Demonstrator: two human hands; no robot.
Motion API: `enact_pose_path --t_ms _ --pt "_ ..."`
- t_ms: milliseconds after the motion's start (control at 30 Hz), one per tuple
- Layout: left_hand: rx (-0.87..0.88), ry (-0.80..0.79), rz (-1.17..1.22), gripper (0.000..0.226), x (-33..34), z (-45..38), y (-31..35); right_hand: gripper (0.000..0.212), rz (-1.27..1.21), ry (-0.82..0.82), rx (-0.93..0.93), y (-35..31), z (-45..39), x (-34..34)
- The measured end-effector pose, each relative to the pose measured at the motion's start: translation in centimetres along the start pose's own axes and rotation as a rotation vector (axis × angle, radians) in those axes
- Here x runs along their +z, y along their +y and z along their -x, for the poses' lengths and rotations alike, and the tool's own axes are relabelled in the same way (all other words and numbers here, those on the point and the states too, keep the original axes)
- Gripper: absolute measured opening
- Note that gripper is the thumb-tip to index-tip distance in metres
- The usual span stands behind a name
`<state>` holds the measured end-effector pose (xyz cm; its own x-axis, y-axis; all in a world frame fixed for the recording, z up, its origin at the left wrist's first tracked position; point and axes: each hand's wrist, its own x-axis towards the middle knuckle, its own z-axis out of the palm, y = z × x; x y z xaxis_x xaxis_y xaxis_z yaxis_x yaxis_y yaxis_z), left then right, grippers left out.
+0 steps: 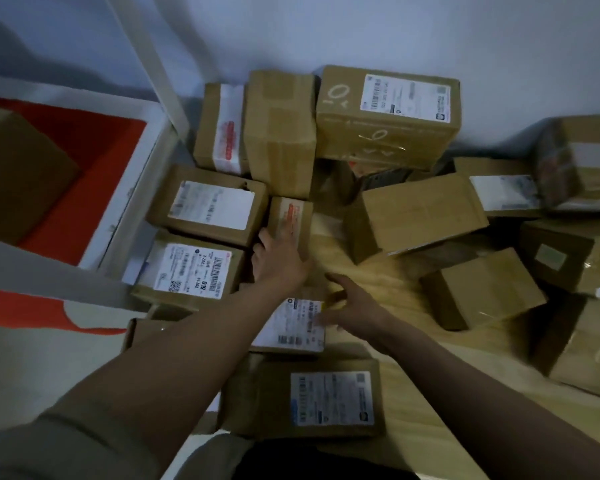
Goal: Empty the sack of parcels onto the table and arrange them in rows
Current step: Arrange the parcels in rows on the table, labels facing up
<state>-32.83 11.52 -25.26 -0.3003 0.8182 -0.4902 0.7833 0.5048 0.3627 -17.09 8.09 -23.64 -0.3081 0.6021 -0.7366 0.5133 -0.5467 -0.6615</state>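
Observation:
Several brown cardboard parcels lie on the wooden table (340, 251). My left hand (279, 261) rests flat against a small box with red print (291, 223), fingers on its near face. My right hand (352, 306) is spread open, fingertips touching a flat parcel with a white label (291, 323). To the left stand two labelled boxes, one (208, 206) behind the other (191, 270). A large labelled parcel (312, 398) sits nearest me. No sack is in view.
A tall box with a shipping label (388, 112) and others stand against the white wall at the back. Loose, tilted boxes (416, 216) (482, 289) crowd the right side. A white shelf frame (153, 57) with a red panel (94, 168) stands to the left.

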Motion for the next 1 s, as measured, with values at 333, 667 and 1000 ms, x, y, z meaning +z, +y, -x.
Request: enact_pose_path --t_ms 333,667,1000 --pt "0.017 0.071 0.199 0.08 -0.8 0.8 0.6 0.05 -0.048 0.312 -0.031 -1.4 -1.4 -2.2" --pt "-0.436 -0.346 1.289 0.069 -5.7 5.0 -1.1 0.044 -0.745 -0.05 -0.038 -4.3 -1.1 -1.2" --pt "0.337 0.037 -0.065 0.062 -5.3 9.4 -5.7 0.042 -0.661 0.25 -0.124 -4.1 -1.2 -1.0"
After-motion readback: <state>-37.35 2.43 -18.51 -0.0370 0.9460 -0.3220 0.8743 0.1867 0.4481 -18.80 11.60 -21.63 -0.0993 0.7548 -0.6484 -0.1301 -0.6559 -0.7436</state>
